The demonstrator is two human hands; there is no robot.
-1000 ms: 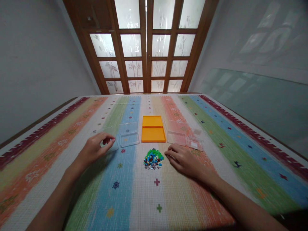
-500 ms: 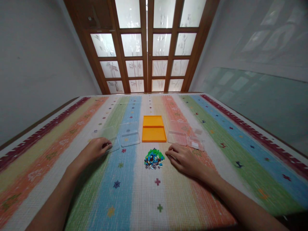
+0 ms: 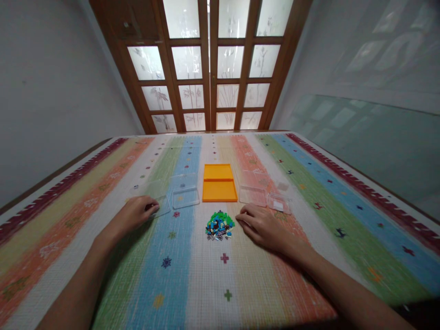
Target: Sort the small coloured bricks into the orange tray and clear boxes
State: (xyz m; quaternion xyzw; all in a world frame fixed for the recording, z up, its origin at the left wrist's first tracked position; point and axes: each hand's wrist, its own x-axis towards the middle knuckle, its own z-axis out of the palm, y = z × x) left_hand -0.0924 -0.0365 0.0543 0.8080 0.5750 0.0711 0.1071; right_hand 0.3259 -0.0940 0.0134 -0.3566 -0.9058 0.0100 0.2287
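My left hand rests on the striped mat, its fingers curled loosely against the near edge of a clear plastic box. To the right, my right hand lies flat on the mat with the fingers stretched toward a small heap of green, blue and dark bricks, a little apart from it. Behind the heap lies an open orange case. I see nothing held in either hand.
A second clear box lies left of the orange case, and two more clear boxes lie to its right. The striped mat covers the whole surface. Wooden glazed doors stand behind.
My left hand has lowered from pinching at the clear box to resting on the mat beside it. My right hand has barely moved.
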